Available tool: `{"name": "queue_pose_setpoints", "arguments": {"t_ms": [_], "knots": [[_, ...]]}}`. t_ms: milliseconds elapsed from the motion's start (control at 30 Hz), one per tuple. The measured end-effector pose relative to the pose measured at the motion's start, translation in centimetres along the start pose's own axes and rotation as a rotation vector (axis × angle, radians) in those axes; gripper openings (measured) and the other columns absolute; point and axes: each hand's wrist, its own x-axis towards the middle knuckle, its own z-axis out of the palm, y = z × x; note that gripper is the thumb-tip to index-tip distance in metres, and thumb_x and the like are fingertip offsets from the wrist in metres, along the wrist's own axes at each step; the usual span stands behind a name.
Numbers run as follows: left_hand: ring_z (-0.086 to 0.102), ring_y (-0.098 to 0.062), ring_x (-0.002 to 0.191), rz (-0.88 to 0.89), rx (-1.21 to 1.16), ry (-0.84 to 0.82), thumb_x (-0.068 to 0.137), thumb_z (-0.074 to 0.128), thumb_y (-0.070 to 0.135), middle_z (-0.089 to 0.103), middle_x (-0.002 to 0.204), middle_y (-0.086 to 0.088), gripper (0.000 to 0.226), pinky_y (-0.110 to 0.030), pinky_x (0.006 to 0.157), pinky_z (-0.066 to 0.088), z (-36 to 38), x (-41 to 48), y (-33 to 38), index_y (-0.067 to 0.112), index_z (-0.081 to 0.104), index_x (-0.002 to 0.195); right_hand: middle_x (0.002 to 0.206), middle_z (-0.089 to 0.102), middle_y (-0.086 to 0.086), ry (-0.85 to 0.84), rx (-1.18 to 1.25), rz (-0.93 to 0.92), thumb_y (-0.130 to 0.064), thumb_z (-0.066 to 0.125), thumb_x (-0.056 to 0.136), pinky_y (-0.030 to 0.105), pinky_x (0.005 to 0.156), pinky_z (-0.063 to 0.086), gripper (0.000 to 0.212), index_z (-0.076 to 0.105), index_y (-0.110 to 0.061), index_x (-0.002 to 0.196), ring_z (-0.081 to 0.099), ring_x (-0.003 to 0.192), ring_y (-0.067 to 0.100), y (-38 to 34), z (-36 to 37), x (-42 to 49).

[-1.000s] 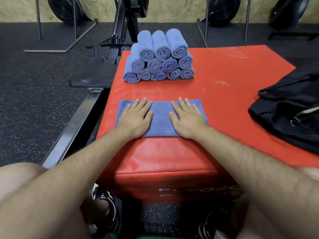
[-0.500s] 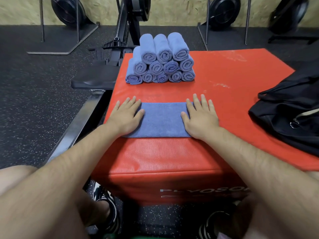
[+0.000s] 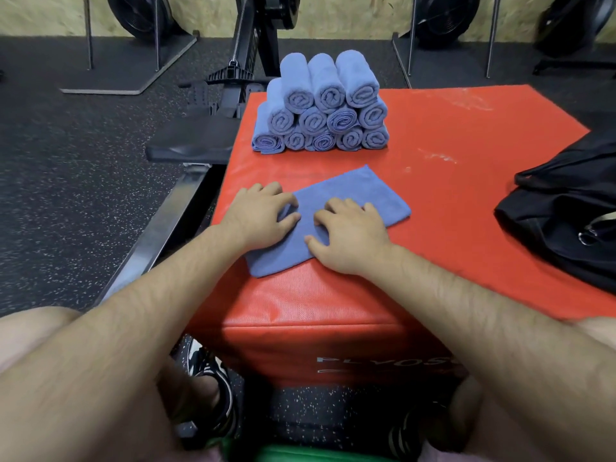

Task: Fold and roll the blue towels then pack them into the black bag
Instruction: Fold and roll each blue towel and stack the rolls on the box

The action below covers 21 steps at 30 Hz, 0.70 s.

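Here — left grip (image 3: pixel 263 216), right grip (image 3: pixel 350 236) clutch blue towel (image 3: pixel 366 191).

Left hand (image 3: pixel 260 216) and right hand (image 3: pixel 350 235) bare. Hairy forearms (image 3: pixel 140 308) uncovered to frame edge. Black low-top sneakers with white stripes (image 3: pixel 218 395) on both feet. Pale pink fabric strip (image 3: pixel 433 456) at bottom edge.

Gym, as read off the kit. The floor is laid with black speckled rubber matting (image 3: pixel 66 195). A rowing machine (image 3: pixel 248 51) is parked at left: steel rail (image 3: pixel 160 228), black seat (image 3: pixel 190 143), flywheel housing (image 3: pixel 278 10) at the far end. More fan-wheel machines (image 3: pixel 140 13) are lined up along a chipboard wall (image 3: pixel 350 15). A red padded plyo box (image 3: pixel 333 305) is marked "PLYOSO…" on its front. Rolled blue towels (image 3: pixel 320 105) are stacked on it.
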Motion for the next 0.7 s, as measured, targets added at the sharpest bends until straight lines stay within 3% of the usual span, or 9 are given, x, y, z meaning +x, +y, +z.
{"name": "queue_pose_setpoints", "arguments": {"t_ms": [133, 267, 367, 433, 567, 700], "knots": [[0.058, -0.031, 0.095, -0.017, -0.02, 0.02, 0.091, 0.056, 0.052, 0.053, 0.095, 0.0, 0.027, -0.039, 0.078, 0.038, -0.6, -1.2, 1.0, 0.029, 0.065, 0.102, 0.131, 0.055, -0.002, -0.037, 0.023, -0.028, -0.046, 0.05, 0.088, 0.039, 0.097, 0.035, 0.041, 0.062, -0.036, 0.125, 0.049, 0.125, 0.022, 3.6, -0.5, 0.5], [0.06, -0.025, 0.094, 0.061, -0.071, 0.05, 0.09, 0.059, 0.05, 0.052, 0.091, 0.006, 0.027, -0.036, 0.075, 0.038, -0.4, -2.9, 2.9, 0.024, 0.064, 0.098, 0.138, 0.053, -0.003, -0.047, 0.006, -0.031, -0.039, 0.05, 0.093, 0.041, 0.099, 0.035, 0.041, 0.059, -0.039, 0.133, 0.043, 0.131, 0.024, 6.2, -0.7, 0.5], [0.06, -0.025, 0.09, 0.101, -0.084, 0.066, 0.09, 0.061, 0.049, 0.056, 0.092, 0.003, 0.028, -0.035, 0.072, 0.042, -0.4, -3.7, 3.3, 0.022, 0.065, 0.097, 0.127, 0.059, -0.004, 0.038, 0.022, -0.085, -0.033, 0.054, 0.093, 0.04, 0.094, 0.04, 0.033, 0.066, -0.032, 0.124, 0.047, 0.12, 0.026, 6.5, -0.8, -0.3], [0.058, -0.025, 0.087, 0.196, -0.15, 0.055, 0.089, 0.065, 0.041, 0.056, 0.091, 0.001, 0.021, -0.037, 0.074, 0.044, -0.9, -4.2, 3.4, 0.02, 0.063, 0.094, 0.112, 0.06, -0.003, 0.069, 0.149, -0.231, -0.025, 0.06, 0.088, 0.038, 0.09, 0.043, 0.026, 0.069, -0.026, 0.112, 0.05, 0.106, 0.023, 6.2, -1.6, -1.3], [0.048, -0.013, 0.078, 0.42, -0.391, -0.06, 0.089, 0.072, 0.028, 0.053, 0.083, 0.005, 0.016, -0.028, 0.075, 0.04, -1.3, -6.3, 3.8, 0.018, 0.059, 0.086, 0.09, 0.055, -0.008, -0.081, 0.417, -0.471, -0.021, 0.069, 0.082, 0.029, 0.076, 0.045, 0.011, 0.067, -0.023, 0.093, 0.052, 0.08, 0.01, 5.0, -3.1, -4.4], [0.054, -0.013, 0.088, 0.448, -0.409, -0.16, 0.086, 0.074, 0.043, 0.057, 0.094, 0.005, 0.027, -0.029, 0.085, 0.045, -1.0, -7.9, 2.4, 0.021, 0.063, 0.097, 0.099, 0.055, -0.007, -0.252, 0.418, -0.486, -0.039, 0.079, 0.083, 0.012, 0.083, 0.037, 0.028, 0.068, -0.024, 0.104, 0.049, 0.091, 0.004, 5.7, -2.4, -6.2]]}}
